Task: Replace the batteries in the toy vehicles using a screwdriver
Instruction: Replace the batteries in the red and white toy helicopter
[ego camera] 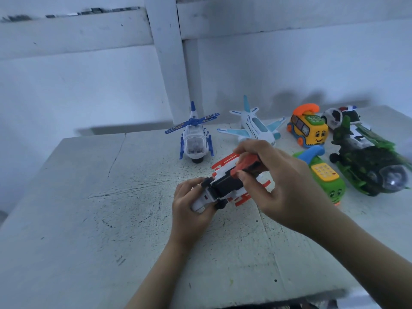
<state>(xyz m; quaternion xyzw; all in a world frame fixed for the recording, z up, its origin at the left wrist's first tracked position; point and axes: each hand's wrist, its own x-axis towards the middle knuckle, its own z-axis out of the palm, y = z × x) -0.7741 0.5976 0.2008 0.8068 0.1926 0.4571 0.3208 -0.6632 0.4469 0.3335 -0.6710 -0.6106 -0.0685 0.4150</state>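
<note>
A red-and-white toy vehicle [225, 184] lies upside down near the table's middle, its black underside and small black wheels facing up. My left hand [189, 206] grips its white near end from below. My right hand [285, 184] holds a red-and-black screwdriver handle [247, 167] over the toy's black underside, fingers curled round it. The screwdriver's tip is hidden by the hand and toy.
Along the back of the white table [89, 219] stand a blue-white helicopter [196, 137], a white-and-teal plane [254, 126], a yellow phone bus [308, 128], a black-white police car [338, 115], a green camouflage helicopter [365, 157] and a green phone toy [325, 175]. A white wall rises behind.
</note>
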